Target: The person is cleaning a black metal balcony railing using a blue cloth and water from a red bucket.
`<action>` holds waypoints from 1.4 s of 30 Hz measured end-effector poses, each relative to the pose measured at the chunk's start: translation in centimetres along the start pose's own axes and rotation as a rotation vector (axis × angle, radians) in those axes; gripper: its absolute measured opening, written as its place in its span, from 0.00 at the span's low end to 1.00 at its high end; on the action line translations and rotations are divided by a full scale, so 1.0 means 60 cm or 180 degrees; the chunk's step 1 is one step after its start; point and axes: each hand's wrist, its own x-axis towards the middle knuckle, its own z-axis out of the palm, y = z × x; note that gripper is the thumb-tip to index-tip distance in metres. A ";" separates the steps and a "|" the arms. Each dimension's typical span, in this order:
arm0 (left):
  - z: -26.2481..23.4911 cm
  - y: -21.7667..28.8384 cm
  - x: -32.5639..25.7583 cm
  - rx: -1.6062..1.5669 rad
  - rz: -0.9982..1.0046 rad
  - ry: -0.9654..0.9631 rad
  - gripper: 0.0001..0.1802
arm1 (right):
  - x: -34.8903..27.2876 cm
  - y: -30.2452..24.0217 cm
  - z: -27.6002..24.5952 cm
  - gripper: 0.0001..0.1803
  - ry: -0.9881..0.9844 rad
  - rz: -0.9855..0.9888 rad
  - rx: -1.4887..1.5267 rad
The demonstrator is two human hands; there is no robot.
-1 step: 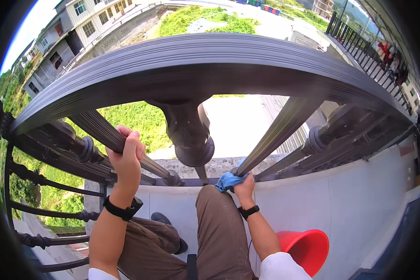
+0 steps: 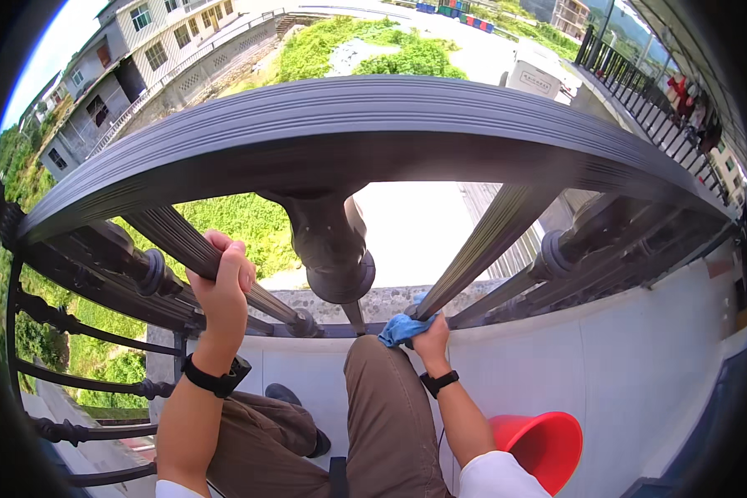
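My left hand (image 2: 226, 278) is wrapped round a ribbed dark metal baluster (image 2: 173, 236), just below the curved handrail (image 2: 373, 104). Low on another baluster (image 2: 485, 249), to the right, my right hand (image 2: 431, 342) is closed on a blue cloth (image 2: 402, 329). The cloth is bunched round the foot of that bar, close to the bottom rail. Part of it is hidden behind the bar and my fingers. A thicker, turned baluster (image 2: 332, 241) stands between my two hands.
A red bucket (image 2: 519, 427) stands on the pale floor (image 2: 523, 365) beside my right forearm. My right knee (image 2: 373, 365) is close to the railing. More balusters (image 2: 100, 386) line the left side. Beyond the railing lie greenery (image 2: 232, 220), buildings (image 2: 170, 41) and a white vehicle (image 2: 535, 79).
The view has tilted a little, so the handrail sits slightly lower in it. Both hands keep their hold at nearly the same places on the bars.
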 end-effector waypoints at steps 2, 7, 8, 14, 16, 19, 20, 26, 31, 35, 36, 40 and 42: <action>0.007 0.001 -0.001 -0.0172 -0.0051 0.0017 0.10 | 0.001 0.015 -0.021 0.26 -0.0198 -0.0098 -0.0083; 0.003 -0.009 0.000 -0.0142 0.0041 -0.0006 0.10 | 0.010 0.031 -0.052 0.27 -0.0963 0.0099 -0.0095; 0.006 -0.011 -0.002 -0.0147 0.0054 0.0031 0.10 | 0.010 0.012 -0.049 0.28 -0.0882 0.0039 -0.0325; 0.005 -0.014 -0.001 -0.0182 0.0031 0.0070 0.09 | -0.004 0.019 -0.005 0.23 -0.0001 0.0014 -0.0095; -0.005 -0.012 0.001 -0.0144 0.0071 0.0180 0.08 | -0.006 0.015 -0.007 0.23 -0.0113 -0.0041 -0.0088; 0.005 -0.015 -0.002 -0.0049 0.0059 0.0191 0.09 | 0.015 0.011 -0.046 0.22 -0.0776 0.0045 0.0439; 0.004 -0.011 -0.001 -0.0052 0.0080 0.0202 0.09 | 0.018 0.028 -0.046 0.27 -0.1034 -0.0075 0.0528; -0.010 -0.005 -0.001 -0.0115 0.0066 0.0188 0.07 | 0.083 0.017 -0.037 0.31 -0.2403 -0.0145 0.0988; 0.008 -0.012 -0.003 -0.0190 0.0073 0.0337 0.08 | 0.125 0.011 -0.051 0.20 -0.3268 -0.0461 0.0893; 0.002 -0.012 -0.001 -0.0153 0.0053 0.0270 0.07 | 0.082 0.017 -0.034 0.14 -0.2362 -0.0119 0.1100; 0.002 -0.010 -0.002 -0.0108 0.0055 0.0293 0.07 | 0.072 0.015 -0.026 0.15 -0.2181 0.0075 0.1285; 0.005 -0.016 0.001 -0.0112 0.0032 0.0218 0.07 | 0.036 0.057 0.000 0.20 -0.1700 0.0365 0.1464; 0.014 -0.021 0.001 -0.0144 0.0082 0.0228 0.07 | 0.020 0.078 0.007 0.23 -0.0716 -0.0156 0.0759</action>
